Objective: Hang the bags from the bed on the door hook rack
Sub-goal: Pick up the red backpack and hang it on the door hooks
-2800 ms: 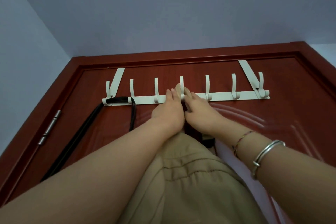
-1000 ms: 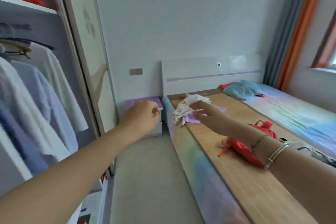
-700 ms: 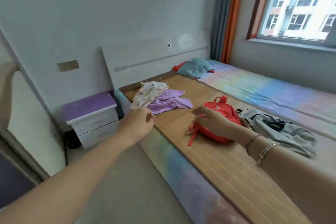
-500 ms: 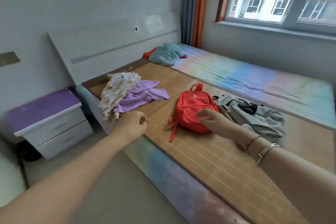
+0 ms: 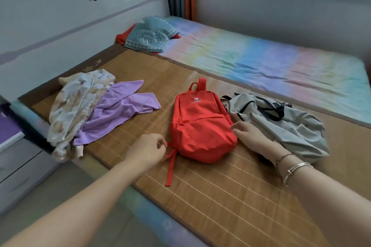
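A red backpack (image 5: 200,122) lies flat on the bamboo mat (image 5: 230,196) of the bed, its top handle pointing away and a red strap trailing toward me. Right beside it lies a crumpled grey bag (image 5: 285,124) with black straps. My left hand (image 5: 147,150) hovers just left of the red backpack's lower corner, fingers loosely curled, holding nothing. My right hand (image 5: 251,138) reaches between the two bags, fingers relaxed, close to the red backpack's right edge and over the grey bag's near side. The door hook rack is out of view.
A patterned garment (image 5: 78,104) and a purple garment (image 5: 118,112) lie on the mat to the left. A teal cloth (image 5: 150,34) sits by the headboard. A purple-topped nightstand (image 5: 12,146) stands at the left; a window is beyond the bed.
I have turned from the door rack to the bed. Both hands have moved down and closer to the red backpack and grey bag.
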A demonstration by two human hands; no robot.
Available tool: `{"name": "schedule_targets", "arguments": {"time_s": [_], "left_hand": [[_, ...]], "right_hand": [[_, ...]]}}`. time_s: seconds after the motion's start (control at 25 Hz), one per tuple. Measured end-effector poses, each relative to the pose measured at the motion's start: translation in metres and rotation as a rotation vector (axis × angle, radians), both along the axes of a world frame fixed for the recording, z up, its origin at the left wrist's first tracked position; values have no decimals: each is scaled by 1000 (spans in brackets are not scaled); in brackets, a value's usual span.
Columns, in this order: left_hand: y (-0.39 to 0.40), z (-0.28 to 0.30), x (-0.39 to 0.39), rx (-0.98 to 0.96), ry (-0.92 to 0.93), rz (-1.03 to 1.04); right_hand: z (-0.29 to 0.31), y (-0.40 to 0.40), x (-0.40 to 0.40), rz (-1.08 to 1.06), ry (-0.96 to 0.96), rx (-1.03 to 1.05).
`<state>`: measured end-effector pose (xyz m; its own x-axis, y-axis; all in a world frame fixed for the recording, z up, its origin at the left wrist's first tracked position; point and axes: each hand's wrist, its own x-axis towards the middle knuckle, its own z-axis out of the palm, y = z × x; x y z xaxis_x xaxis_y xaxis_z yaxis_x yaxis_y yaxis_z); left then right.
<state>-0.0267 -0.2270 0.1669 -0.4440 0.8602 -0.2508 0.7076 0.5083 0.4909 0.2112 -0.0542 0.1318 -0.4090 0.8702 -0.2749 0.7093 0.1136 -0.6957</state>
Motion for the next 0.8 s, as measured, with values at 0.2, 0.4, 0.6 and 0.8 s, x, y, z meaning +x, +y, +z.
{"name": "schedule_targets", "arguments": {"time_s": [0.2,0.4,0.6,0.8], "left_hand": [[137,-71,-58,-124,-65,41],[233,-164,-91,-132,-248,196],[270,-251,-98,-239,-301,321],[276,-292,-100,-287,-519,499]], "right_hand": [[-72,128,-56,-44,-115,-112],[-150,210,-101,-169,-102,-97],[-223,256,-112,-247,-103,-83],[-274,265,-109,-333,-73,-120]]}}
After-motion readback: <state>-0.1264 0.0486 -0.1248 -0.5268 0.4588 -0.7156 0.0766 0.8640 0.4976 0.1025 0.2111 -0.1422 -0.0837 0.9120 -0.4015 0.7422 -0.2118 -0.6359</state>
